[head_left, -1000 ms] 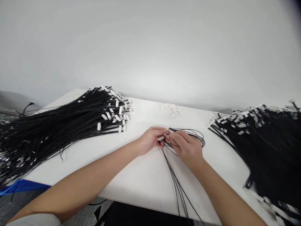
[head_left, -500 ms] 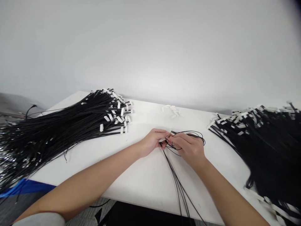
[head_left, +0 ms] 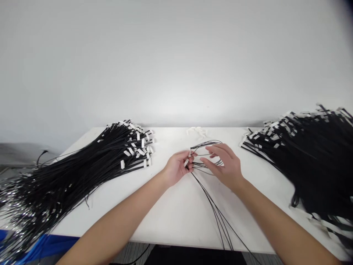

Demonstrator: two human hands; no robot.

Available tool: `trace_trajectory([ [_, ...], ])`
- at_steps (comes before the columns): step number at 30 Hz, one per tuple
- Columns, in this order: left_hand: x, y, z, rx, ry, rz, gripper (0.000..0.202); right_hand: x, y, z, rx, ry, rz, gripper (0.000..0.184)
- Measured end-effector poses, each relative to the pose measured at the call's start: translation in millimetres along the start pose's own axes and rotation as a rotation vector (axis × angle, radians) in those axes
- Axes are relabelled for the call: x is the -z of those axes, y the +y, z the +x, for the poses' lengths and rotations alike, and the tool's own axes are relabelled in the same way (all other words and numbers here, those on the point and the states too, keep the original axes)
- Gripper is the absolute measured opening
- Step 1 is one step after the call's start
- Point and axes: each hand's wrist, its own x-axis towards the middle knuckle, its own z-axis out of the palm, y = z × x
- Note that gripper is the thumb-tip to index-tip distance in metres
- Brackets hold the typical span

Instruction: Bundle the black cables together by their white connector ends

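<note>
A: Viewpoint?
B: Single view, worn on the head. Looks forward and down over the person's own arms [head_left: 127, 213] at the desk [head_left: 165, 213].
A: Facing?
B: Toward the wall [head_left: 176, 66], which takes up nearly the upper half. The desk's back edge runs about level across the middle.
A: How near?
B: Close. The arms come in from the bottom edge; left hand [head_left: 176, 169] just below centre, right hand [head_left: 227, 165] beside it, to the right.
A: Spread?
B: Wide. Left pile [head_left: 82, 162] and right pile [head_left: 317, 158] both cut by the frame's sides; the desk's front edge and a strip of floor [head_left: 136, 250] show below.
</note>
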Motion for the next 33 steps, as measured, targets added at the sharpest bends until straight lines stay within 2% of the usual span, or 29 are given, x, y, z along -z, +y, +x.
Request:
trace_trajectory([
  [3,2.6,0.0,3.0,-0.019,0.036,-0.095,0.023,6.5,-3.8,3.9,0.075,0.169,-0.126,0.028],
  [5,3.3,0.3,4.0,-0.033,0.048,-0.138,0.023,10.0,-5.9,4.6,0.101,0.196,-0.173,0.02],
  [7,3.1,0.7,4.2,-0.054,0.058,-0.168,0.021,11.3,-7.6,2.8,0.1,0.113,-0.157,0.011],
  [9,2.4,0.9,3.9,-0.077,0.059,-0.201,0.02,10.0,-9.6,-1.2,0.081,-0.032,-0.123,0.004],
  [11,1.4,0.6,3.2,-0.103,0.048,-0.229,0.019,6.3,-12.4,-5.9,0.048,-0.16,-0.125,0.015],
  [15,-0.8,-0.4,0.5,-0.129,0.008,-0.24,0.019,-4.0,-19.6,-11.5,-0.165,-0.351,-0.128,0.023],
  [18,-1.4,-0.5,-1.7,-0.132,-0.015,-0.237,0.019,-9.7,-23.2,-11.7,-0.396,-0.476,0.018,0.03],
  [23,-1.4,0.9,-3.4,-0.124,-0.044,-0.237,0.02,-11.7,-25.9,-9.4,-0.705,-0.492,0.335,0.035],
  [26,-2.4,0.9,-3.6,-0.141,-0.044,-0.223,0.019,-11.3,-28.5,-10.0,-0.818,-0.521,0.375,0.035],
  [27,-3.0,0.6,-3.5,-0.152,-0.039,-0.217,0.019,-11.5,-29.4,-11.0,-0.798,-0.518,0.322,0.035],
  [29,-4.6,-0.2,-3.3,-0.171,-0.02,-0.205,0.019,-12.2,-30.4,-13.7,-0.644,-0.474,0.124,0.033],
  [33,-7.9,-1.7,-3.0,-0.195,0.016,-0.192,0.017,-13.3,-28.9,-17.5,-0.147,-0.313,-0.31,0.029],
])
